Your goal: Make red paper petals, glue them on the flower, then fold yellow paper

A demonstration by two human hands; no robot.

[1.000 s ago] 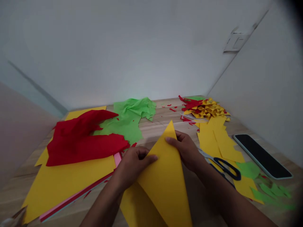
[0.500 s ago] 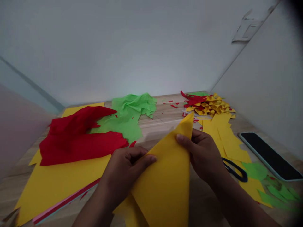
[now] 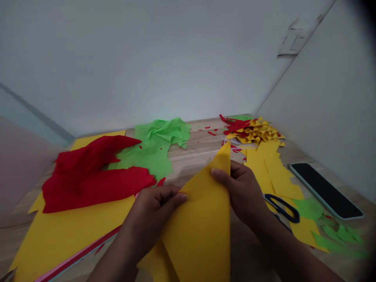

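A folded sheet of yellow paper [image 3: 202, 223] is held up between my two hands, its pointed tip at the top. My left hand [image 3: 155, 215] pinches its left edge, thumb on the near face. Near the tip, my right hand [image 3: 243, 188] grips the right edge with the thumb in front and the fingers behind. Below the sheet hangs another yellow flap, partly hidden. Beside my right wrist lie scissors with dark handles [image 3: 283, 207], their blades out of sight.
Red crepe paper [image 3: 94, 188] lies on yellow sheets [image 3: 73, 227] at left, with green crepe paper [image 3: 161, 137] behind. Folded yellow pieces [image 3: 258, 131] are heaped at back right, near cut yellow strips [image 3: 273, 172]. A phone [image 3: 326, 190] and green scraps [image 3: 337, 235] lie at right.
The view has shifted slightly, so most things appear a little further left. More of the scissors shows. Both hands keep their grip on the yellow paper.
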